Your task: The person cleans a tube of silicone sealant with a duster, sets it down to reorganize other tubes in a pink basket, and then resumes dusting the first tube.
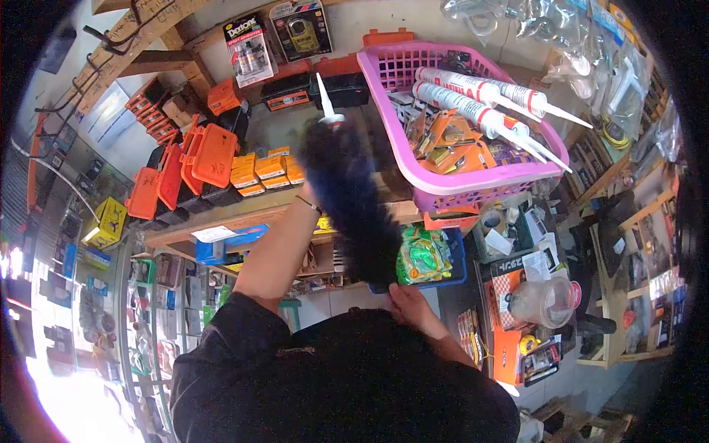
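Note:
A dark, fluffy duster slants across the middle, its lower end at my right hand, which is closed round the handle. My left arm reaches up to the shelf. Only the edge of my left hand shows, as the duster covers its fingers. Directly above that hand, the white nozzle of a sealant tube points upward. The tube's body is hidden behind the duster, and it appears to be in my left hand.
A pink basket on the shelf holds several sealant tubes and orange-carded packets. Orange-lidded boxes and small yellow boxes stand to the left. Below sits a blue bin with green packets. A clear jar stands lower right.

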{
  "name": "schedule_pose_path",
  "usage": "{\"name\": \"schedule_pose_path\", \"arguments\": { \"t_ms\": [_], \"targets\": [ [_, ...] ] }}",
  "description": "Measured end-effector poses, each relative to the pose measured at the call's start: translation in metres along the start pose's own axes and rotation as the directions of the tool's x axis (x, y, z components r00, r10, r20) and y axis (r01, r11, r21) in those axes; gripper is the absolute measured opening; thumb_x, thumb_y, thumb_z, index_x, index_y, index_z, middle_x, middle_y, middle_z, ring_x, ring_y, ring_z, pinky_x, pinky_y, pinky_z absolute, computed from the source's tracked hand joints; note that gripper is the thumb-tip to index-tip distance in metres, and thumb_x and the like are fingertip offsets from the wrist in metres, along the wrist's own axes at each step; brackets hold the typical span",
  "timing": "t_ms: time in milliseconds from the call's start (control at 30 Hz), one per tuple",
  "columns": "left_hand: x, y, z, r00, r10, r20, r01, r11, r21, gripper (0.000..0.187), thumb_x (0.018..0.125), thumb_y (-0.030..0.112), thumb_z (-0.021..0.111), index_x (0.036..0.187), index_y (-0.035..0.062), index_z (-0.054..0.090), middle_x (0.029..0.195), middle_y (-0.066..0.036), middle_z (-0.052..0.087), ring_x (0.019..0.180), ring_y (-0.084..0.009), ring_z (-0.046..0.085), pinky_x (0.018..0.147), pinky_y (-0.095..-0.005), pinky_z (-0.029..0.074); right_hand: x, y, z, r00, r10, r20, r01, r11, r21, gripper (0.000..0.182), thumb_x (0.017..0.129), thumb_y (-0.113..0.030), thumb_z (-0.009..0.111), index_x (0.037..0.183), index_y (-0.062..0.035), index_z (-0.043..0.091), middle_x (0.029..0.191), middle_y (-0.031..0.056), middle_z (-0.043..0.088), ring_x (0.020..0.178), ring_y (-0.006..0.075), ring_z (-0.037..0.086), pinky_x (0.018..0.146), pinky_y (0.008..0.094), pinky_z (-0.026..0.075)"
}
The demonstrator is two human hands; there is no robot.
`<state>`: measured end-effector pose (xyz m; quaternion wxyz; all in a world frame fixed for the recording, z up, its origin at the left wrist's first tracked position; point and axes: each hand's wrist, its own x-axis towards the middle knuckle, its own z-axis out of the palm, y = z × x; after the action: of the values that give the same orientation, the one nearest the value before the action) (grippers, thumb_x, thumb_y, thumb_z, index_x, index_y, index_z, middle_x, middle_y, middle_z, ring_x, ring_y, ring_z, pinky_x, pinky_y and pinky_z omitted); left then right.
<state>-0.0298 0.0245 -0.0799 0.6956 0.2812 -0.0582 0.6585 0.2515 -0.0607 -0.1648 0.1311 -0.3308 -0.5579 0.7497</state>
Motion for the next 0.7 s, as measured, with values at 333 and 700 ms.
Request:
{"name": "schedule_pose_path", "arguments": {
  "t_ms": [333,700],
  "targets": [
    [-0.001,0.008,-0.021,0.945,0.033,-0.324,0.025,0.984,0.174,0.046,0.082,0.046,0.039,0.103,0.0060,0.046,0.095,-0.010,0.051,0.085,-0.0262,0.050,0.078,-0.0388,0.041,0.011,0.021,0.000,0.988,-0.141,-0.068,0.113,0.943,-0.312,0.037,0.088,-0.036,0.038,0.064,-0.0083,0.045,0.050,-0.0010,0.041,0.040,0.0084,0.037,0.038,0.0228,0.029],
    [-0.002,0.009,-0.018,0.962,0.034,-0.272,-0.013,0.997,0.079,0.043,0.083,0.044,0.039,0.102,0.0059,0.047,0.092,-0.012,0.052,0.087,-0.0246,0.050,0.078,-0.0360,0.041,-0.001,0.009,-0.004,0.998,-0.006,-0.059,-0.008,0.972,-0.236,0.043,0.086,-0.039,0.040,0.063,-0.0032,0.048,0.051,0.0085,0.045,0.047,0.0201,0.044,0.046,0.0342,0.034]
  ]
}}
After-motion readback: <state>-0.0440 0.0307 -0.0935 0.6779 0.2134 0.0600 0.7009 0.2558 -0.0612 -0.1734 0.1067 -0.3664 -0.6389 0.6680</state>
